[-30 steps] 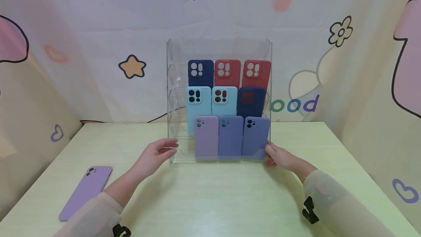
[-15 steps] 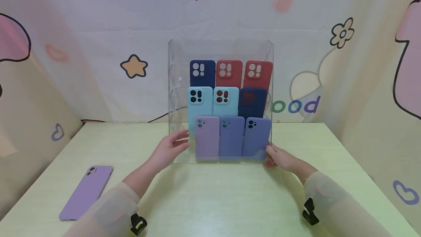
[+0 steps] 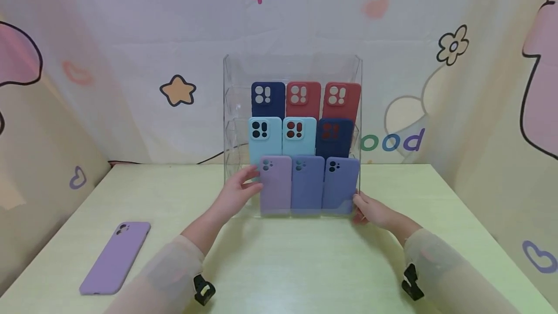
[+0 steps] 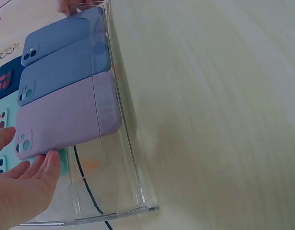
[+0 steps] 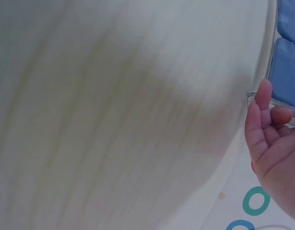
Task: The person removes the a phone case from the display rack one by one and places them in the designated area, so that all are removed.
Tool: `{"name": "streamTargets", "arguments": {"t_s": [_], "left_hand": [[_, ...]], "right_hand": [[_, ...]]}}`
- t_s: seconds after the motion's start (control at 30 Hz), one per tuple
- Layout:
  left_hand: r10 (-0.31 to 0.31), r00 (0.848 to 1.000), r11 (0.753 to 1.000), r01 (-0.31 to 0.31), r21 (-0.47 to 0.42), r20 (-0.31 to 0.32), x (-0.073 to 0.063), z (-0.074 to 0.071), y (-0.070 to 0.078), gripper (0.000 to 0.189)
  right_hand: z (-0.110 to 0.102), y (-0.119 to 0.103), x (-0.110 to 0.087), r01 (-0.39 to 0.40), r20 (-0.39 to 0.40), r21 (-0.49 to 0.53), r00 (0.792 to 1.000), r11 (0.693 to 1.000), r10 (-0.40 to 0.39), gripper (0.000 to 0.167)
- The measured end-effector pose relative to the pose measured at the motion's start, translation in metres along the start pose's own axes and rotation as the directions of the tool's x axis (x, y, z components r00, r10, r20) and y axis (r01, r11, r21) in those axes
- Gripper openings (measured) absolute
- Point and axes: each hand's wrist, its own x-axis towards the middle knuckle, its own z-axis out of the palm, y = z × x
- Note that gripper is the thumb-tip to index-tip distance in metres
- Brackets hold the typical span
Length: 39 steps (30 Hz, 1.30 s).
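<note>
A clear acrylic display stand (image 3: 237,74) holds tiered rows of phone cases. My left hand (image 3: 237,193) is at its lower left, fingertips at the left edge of the light purple phone case (image 3: 275,185) in the front row. In the left wrist view, the left fingers (image 4: 51,167) touch that case's side, with the thumb apart from them. Beside it stand two blue-violet phone cases (image 3: 307,185). My right hand (image 3: 370,211) holds the stand's lower right corner, fingers bent at its side wall, also visible in the right wrist view.
Behind the front row stand light blue phone cases (image 3: 265,147), dark blue ones (image 3: 268,105) and red ones (image 3: 302,105). Another purple phone case (image 3: 114,260) lies flat on the pale table (image 3: 305,265) at the left. A printed cloth (image 3: 131,13) hangs behind.
My left hand has moved right, from the stand's left side wall to the edge of the light purple phone case. My right hand stays at the lower right corner.
</note>
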Motion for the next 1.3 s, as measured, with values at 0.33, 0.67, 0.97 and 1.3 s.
{"name": "streamTargets", "arguments": {"t_s": [0.33,0.67,0.97,1.3], "left_hand": [[-0.049,0.996,0.997,0.053,0.058,-0.069,0.006,0.005,-0.004,0.043],[-0.036,0.999,0.994,0.033,0.100,0.030,0.005,0.007,0.000,0.028],[-0.008,1.000,0.999,0.007,0.051,0.025,0.000,-0.003,0.004,0.028],[-0.006,1.000,0.999,0.006,-0.051,-0.010,-0.012,-0.010,0.009,0.027]], "right_hand": [[0.001,-0.001,0.001,-0.006,0.008,-0.007,1.000,1.000,0.006,0.031],[0.000,-0.001,0.001,-0.014,0.010,-0.015,1.000,1.000,0.014,0.033],[0.002,0.000,0.003,-0.010,-0.007,-0.022,1.000,1.000,0.009,0.031],[0.002,-0.002,0.000,-0.001,-0.003,-0.021,1.000,1.000,0.001,0.033]]}}
